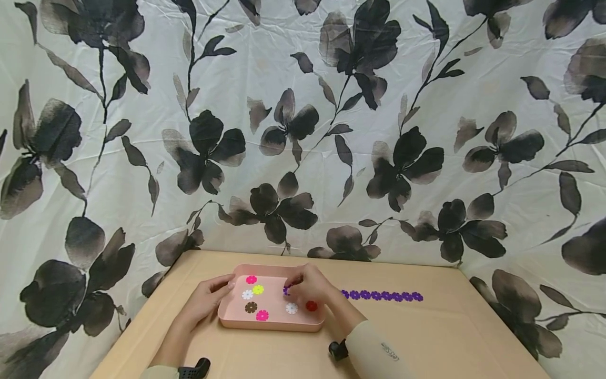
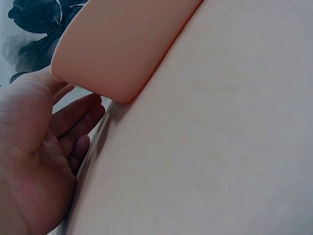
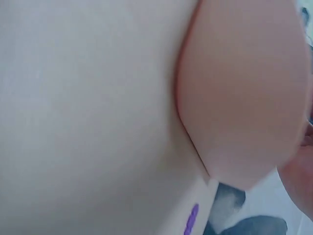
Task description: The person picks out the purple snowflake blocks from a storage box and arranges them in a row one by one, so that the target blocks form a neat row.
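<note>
A pink rectangular tray point(image 1: 270, 326) with rounded corners stands on the table. My left hand point(image 1: 204, 301) holds its left edge, the thumb at the rim and the other fingers by the outer wall; the left wrist view shows this hand point(image 2: 29, 127) beside the tray's corner. Over the tray, my right hand point(image 1: 312, 284) pinches a small purple flower-shaped piece point(image 1: 286, 290) with thumb and fingertips. Loose flower pieces lie inside: pink point(image 1: 262, 315), yellow point(image 1: 258, 289), white point(image 1: 291, 308), brown point(image 1: 251, 307) and red point(image 1: 311, 306). In the right wrist view, the tray wall hides most of the fingers.
A straight row of several purple flower pieces point(image 1: 385, 296) lies on the table right of the tray, partly behind the right wrist. The tan table point(image 1: 454, 337) ends at the back against a white cloth point(image 1: 341, 210) with dark flowers.
</note>
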Available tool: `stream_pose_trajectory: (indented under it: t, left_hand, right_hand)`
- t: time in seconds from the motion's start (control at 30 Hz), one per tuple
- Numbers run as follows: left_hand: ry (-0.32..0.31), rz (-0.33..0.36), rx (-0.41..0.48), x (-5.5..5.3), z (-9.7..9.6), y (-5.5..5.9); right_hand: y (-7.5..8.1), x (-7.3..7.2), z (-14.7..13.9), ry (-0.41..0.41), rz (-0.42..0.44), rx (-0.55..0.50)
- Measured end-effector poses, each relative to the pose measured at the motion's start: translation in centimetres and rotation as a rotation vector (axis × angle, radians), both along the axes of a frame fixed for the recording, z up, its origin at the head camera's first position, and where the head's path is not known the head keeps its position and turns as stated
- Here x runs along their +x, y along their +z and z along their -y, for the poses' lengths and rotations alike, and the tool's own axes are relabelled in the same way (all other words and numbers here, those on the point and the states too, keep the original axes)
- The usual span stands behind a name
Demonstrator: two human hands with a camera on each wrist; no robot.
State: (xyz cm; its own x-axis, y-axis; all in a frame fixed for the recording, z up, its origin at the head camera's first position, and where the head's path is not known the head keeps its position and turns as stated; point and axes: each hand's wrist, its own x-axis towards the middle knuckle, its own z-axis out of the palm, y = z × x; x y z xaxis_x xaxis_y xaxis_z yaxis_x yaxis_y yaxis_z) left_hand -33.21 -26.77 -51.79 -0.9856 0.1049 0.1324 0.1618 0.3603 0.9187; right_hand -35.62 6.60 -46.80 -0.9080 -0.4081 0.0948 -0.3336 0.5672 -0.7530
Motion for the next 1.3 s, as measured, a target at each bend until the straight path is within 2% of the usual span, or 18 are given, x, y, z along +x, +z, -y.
stream_pose_trajectory:
  t: [0.1, 0.23, 0.5, 0.8, 1.07, 1.3]
  left_hand:
    - [-0.001, -0.001, -0.008, 0.1, 0.0, 0.0]
    - [-0.001, 0.004, 0.000, 0.1, 0.1, 0.0]
    - [-0.010, -0.003, 0.000, 0.1, 0.5, 0.2]
    - [-0.014, 0.002, -0.008, 0.2, 0.7, 0.3]
    - [-0.017, 0.003, -0.004, 0.2, 0.7, 0.2]
    - [-0.020, 0.004, 0.009, 0.0, 0.7, 0.0]
  right_hand:
    - [0.6, 0.4, -1.5, 0.025, -0.012, -0.082]
    - [1.3, 1.0, -4.0, 0.017, -0.019, -0.208]
    - [2.0, 2.5, -9.3, -0.092, -0.066, -0.387]
    - [1.8, 3.9, -13.0, -0.234, -0.045, -0.524]
    - [1.6, 4.1, -15.3, -0.344, -0.032, -0.627]
    - [1.7, 4.3, -17.4, -0.453, -0.038, -0.637]
